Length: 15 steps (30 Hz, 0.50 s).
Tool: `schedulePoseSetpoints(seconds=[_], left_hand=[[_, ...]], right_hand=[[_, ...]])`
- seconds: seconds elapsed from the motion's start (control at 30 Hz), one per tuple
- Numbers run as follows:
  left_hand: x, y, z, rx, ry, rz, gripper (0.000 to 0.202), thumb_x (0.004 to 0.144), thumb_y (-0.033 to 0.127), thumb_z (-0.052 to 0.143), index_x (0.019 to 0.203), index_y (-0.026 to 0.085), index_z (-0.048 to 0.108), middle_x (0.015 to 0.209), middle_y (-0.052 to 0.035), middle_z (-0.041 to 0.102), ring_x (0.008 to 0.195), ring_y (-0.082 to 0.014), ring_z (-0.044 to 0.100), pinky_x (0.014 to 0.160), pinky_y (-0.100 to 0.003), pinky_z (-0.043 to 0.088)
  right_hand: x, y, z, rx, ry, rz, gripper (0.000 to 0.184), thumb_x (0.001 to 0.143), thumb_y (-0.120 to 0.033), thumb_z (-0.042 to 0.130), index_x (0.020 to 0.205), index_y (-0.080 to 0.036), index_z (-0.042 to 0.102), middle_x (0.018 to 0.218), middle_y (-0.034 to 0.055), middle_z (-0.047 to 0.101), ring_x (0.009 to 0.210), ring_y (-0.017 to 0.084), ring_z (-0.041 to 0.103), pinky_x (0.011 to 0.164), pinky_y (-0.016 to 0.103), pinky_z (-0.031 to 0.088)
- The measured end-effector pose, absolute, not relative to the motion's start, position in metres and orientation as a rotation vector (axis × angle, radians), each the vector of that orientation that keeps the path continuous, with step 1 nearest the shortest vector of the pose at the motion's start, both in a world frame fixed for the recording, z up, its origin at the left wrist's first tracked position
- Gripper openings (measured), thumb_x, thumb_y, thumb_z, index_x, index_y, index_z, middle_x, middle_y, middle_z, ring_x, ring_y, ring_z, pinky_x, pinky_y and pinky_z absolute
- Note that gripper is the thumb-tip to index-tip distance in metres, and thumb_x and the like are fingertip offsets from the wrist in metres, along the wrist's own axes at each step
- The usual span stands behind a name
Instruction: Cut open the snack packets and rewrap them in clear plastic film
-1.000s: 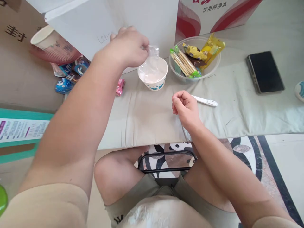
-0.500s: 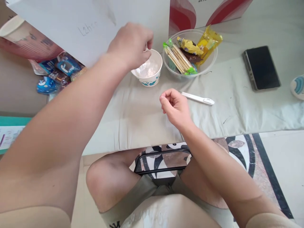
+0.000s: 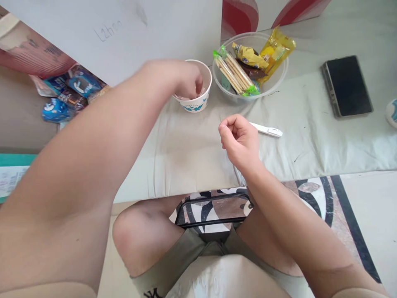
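My left hand [image 3: 185, 80] reaches down into a small white paper bowl [image 3: 198, 103] with blue print, fingers bent inside it against a crumpled clear plastic wrapper that is mostly hidden. My right hand [image 3: 240, 138] hovers over the grey cloth in a loose fist with nothing showing in it. A white pen-like stick [image 3: 268, 130] lies just right of that hand.
A clear bowl [image 3: 276, 85] of wrapped snacks stands right of the paper bowl. A black phone [image 3: 346, 86] lies far right. A white box [image 3: 124, 33] and a red-white carton [image 3: 242, 16] stand behind. Blue snack packets [image 3: 71, 93] lie at left.
My left hand has gone from holding the clear wrapper above the paper bowl to pushing it down inside. My right hand stayed clenched, shifting only slightly.
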State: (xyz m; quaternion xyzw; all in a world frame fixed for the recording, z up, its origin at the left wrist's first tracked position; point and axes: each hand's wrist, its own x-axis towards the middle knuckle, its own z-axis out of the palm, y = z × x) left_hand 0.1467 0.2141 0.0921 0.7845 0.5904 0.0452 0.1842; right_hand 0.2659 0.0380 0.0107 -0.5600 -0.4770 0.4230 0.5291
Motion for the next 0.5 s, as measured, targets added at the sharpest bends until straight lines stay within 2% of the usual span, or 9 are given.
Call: schedulePoseSetpoints(seconds=[0.03,0.07,0.1,0.17,0.2,0.27,0.33,0.4,0.5], left_hand=[[0.136,0.208,0.104,2.252,1.576,0.023,0.011,0.066,0.009,0.081,0.065,0.017,0.074,0.059,0.0042,0.061,0.074,-0.0173,0.064,0.100,-0.050,0.053],[0.122,0.201,0.115,2.318,1.512,0.103,0.007,0.080,0.014,0.069,0.080,0.016,0.076,0.069,0.0034,0.064,0.074,-0.0143,0.063,0.096,-0.044,0.056],[0.104,0.193,0.123,2.301,1.527,0.432,0.016,0.086,0.012,0.059,0.092,0.014,0.074,0.076,0.0024,0.064,0.072,-0.0117,0.064,0.087,-0.036,0.056],[0.062,0.170,0.127,2.164,1.497,0.944,0.026,0.082,0.004,0.053,0.101,0.015,0.066,0.083,0.0030,0.064,0.076,-0.0106,0.068,0.069,-0.023,0.050],[0.039,0.156,0.123,2.090,1.477,1.158,0.026,0.084,0.004,0.051,0.102,0.018,0.063,0.087,0.0034,0.064,0.081,-0.0109,0.069,0.069,-0.024,0.049],[-0.003,0.122,0.104,1.932,1.567,1.380,0.011,0.088,0.014,0.059,0.095,0.020,0.066,0.085,0.0009,0.068,0.084,-0.0166,0.068,0.075,-0.031,0.051],[-0.037,0.085,0.078,1.795,1.765,1.617,0.008,0.078,0.017,0.068,0.085,0.020,0.068,0.079,-0.0005,0.067,0.077,-0.0181,0.063,0.076,-0.035,0.051],[-0.060,0.051,0.052,1.722,2.023,1.637,0.008,0.072,0.019,0.068,0.079,0.022,0.067,0.075,-0.0002,0.063,0.074,-0.0197,0.061,0.082,-0.041,0.053],[-0.080,0.018,0.023,1.688,2.400,1.376,0.034,0.065,0.012,0.077,0.098,0.020,0.071,0.114,-0.0088,0.066,0.120,-0.0343,0.061,0.114,-0.057,0.044]], right_hand=[[0.265,0.039,0.010,-1.337,-1.138,1.005,0.014,0.089,-0.032,0.060,0.080,-0.024,0.053,0.058,-0.0065,0.048,0.052,0.012,0.045,0.056,0.029,0.036],[0.264,0.040,0.010,-1.336,-1.139,1.001,0.014,0.088,-0.033,0.060,0.079,-0.024,0.053,0.057,-0.0066,0.048,0.052,0.011,0.045,0.056,0.029,0.036],[0.263,0.040,0.010,-1.336,-1.143,1.004,0.014,0.088,-0.033,0.060,0.079,-0.024,0.054,0.057,-0.0066,0.048,0.051,0.011,0.045,0.055,0.029,0.035],[0.259,0.041,0.010,-1.334,-1.154,1.021,0.014,0.087,-0.034,0.059,0.078,-0.024,0.054,0.056,-0.0066,0.048,0.051,0.011,0.045,0.055,0.029,0.035],[0.257,0.040,0.010,-1.337,-1.161,1.031,0.014,0.087,-0.035,0.059,0.078,-0.024,0.054,0.056,-0.0065,0.048,0.051,0.011,0.045,0.055,0.029,0.035],[0.251,0.039,0.009,-1.353,-1.184,1.045,0.014,0.086,-0.034,0.059,0.078,-0.024,0.055,0.057,-0.0061,0.049,0.052,0.011,0.046,0.056,0.029,0.035],[0.244,0.036,0.006,-1.376,-1.222,1.050,0.013,0.085,-0.033,0.060,0.078,-0.024,0.055,0.058,-0.0057,0.050,0.053,0.012,0.047,0.057,0.029,0.035],[0.237,0.033,0.003,-1.388,-1.265,1.052,0.011,0.086,-0.031,0.060,0.079,-0.024,0.055,0.058,-0.0056,0.050,0.053,0.012,0.047,0.057,0.030,0.035],[0.225,0.028,-0.004,-1.390,-1.322,1.055,0.011,0.087,-0.030,0.060,0.079,-0.024,0.056,0.058,-0.0056,0.050,0.052,0.012,0.045,0.057,0.030,0.035]])
